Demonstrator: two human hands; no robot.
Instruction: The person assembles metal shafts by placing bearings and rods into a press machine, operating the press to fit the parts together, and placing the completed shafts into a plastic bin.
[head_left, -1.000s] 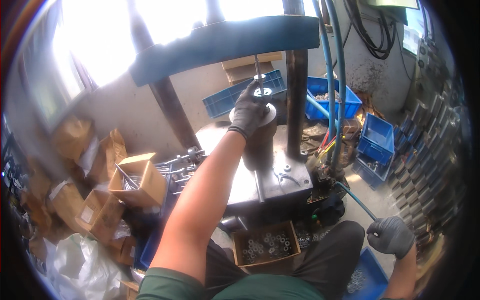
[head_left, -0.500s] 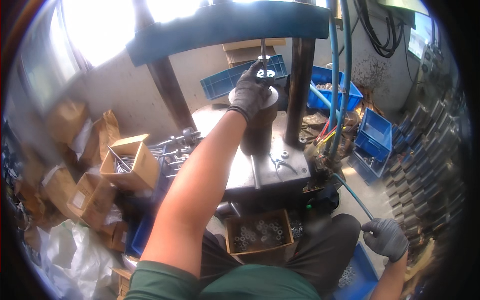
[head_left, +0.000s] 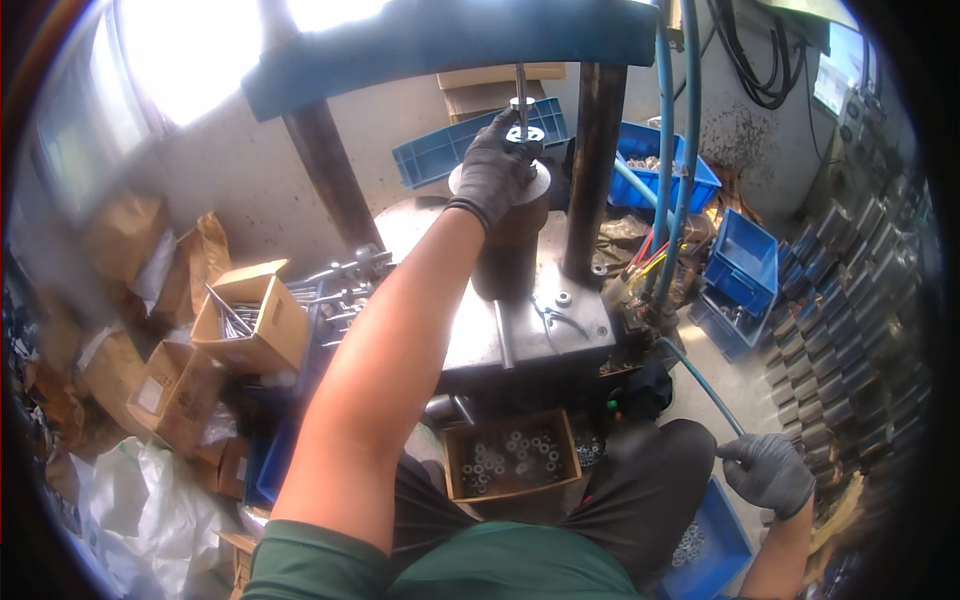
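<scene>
In a dark glove, my left hand point(head_left: 492, 175) reaches to the top of the press cylinder point(head_left: 512, 235). Its fingers close around a pale metal ring point(head_left: 524, 134) on an upright rod point(head_left: 521, 88); what lies under the palm is hidden. A wide light disc point(head_left: 540, 185) caps the cylinder below the hand. Low on the right, my grey-gloved right hand point(head_left: 768, 473) is closed around the end of a thin teal lever point(head_left: 705, 388). Pliers point(head_left: 556, 318), a small ring point(head_left: 563, 298) and a short metal rod point(head_left: 503, 335) lie on the press's metal table point(head_left: 455, 340).
Dark posts point(head_left: 597, 170) and a blue crossbeam point(head_left: 450, 45) frame the cylinder. Teal hoses point(head_left: 692, 130) hang on the right, near blue bins point(head_left: 740, 265). Left stands a cardboard box point(head_left: 275, 325) of rods. A box point(head_left: 512, 497) of metal rings sits by my knees.
The whole view has shifted slightly, so the press sits a little further left and higher. Both hands keep about the same places and grips.
</scene>
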